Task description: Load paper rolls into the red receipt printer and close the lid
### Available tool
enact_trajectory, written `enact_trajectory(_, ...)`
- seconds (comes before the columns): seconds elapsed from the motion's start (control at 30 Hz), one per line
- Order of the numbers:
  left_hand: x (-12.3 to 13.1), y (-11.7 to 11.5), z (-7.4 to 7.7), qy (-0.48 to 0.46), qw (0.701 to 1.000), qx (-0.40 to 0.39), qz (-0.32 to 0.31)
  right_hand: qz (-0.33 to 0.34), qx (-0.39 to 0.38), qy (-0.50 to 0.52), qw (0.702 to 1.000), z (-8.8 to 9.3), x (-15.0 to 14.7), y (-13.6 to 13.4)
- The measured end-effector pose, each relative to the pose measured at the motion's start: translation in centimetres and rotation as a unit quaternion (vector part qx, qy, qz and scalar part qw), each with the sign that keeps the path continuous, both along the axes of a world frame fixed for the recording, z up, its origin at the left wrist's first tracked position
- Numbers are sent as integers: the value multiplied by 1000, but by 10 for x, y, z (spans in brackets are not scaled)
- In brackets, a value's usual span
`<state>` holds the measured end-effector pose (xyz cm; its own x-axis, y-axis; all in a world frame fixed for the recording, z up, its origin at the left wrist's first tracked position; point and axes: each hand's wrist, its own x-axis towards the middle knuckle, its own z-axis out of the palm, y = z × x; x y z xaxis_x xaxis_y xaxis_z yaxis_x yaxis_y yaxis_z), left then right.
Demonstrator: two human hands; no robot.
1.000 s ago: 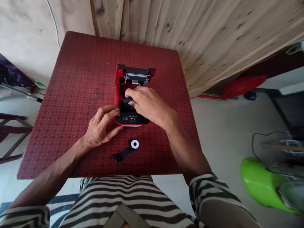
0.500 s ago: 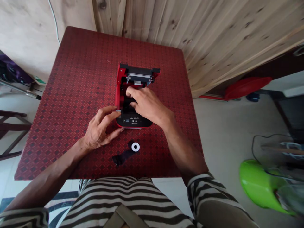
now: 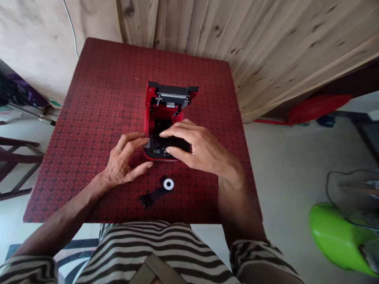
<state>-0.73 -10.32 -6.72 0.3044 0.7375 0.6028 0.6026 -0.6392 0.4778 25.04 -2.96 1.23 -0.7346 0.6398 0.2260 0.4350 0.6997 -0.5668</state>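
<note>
A red and black machine that looks like a small label printer (image 3: 147, 123) stands on the table with its hinged lid (image 3: 173, 92) raised. My left hand (image 3: 122, 159) lies against its front left corner, fingers stretched out and the thumb low by the front edge. Over the front right of the open body hovers my right hand (image 3: 201, 148), thumb and fingers apart with nothing visible between them. Part of the dark inside is hidden behind it. Closer to me, a white ring (image 3: 168, 184) lies beside a dark, shiny strip (image 3: 151, 196).
The table (image 3: 100, 90) has a red patterned cover and stands near a wooden plank wall (image 3: 189, 23). On the floor at right is a bright green plastic object (image 3: 331, 232). A dark wooden chair (image 3: 20, 157) stands at left.
My right hand has drawn back from inside the machine toward its front right, and its fingers have spread. My left hand stays at the corner.
</note>
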Motion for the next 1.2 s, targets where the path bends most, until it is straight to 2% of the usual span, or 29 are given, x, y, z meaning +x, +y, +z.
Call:
enact_trajectory(0.13,-5,17,29,-19,1000,2,5,-34,73,58,995,-12,-1,-6)
enact_trajectory(0.27,1,68,65,19,997,65,36,-96,144,89,981,-24,-7,-14)
enact_trajectory(0.33,9,93,74,32,998,45,28,-122,172,89,973,-29,-9,-20)
enact_trajectory(0.4,15,107,77,39,999,6,17,-126,191,96,969,-32,-12,-26)
enact_trajectory(0.47,18,105,76,54,998,-15,8,-125,202,102,966,-34,-13,-32)
enact_trajectory(0.63,12,62,60,64,997,-31,-26,-132,185,73,971,-33,-15,-44)
enact_trajectory(0.73,7,47,46,69,996,-37,-37,-136,167,61,975,-34,-16,-46)
enact_trajectory(0.87,4,47,35,80,995,-23,-56,-145,162,63,974,-35,-17,-47)
enact_trajectory(1.07,1,48,30,124,988,50,-81,-146,177,87,970,-37,-15,-47)
enact_trajectory(1.2,-1,47,28,140,985,66,-82,-148,168,101,969,-39,-14,-47)
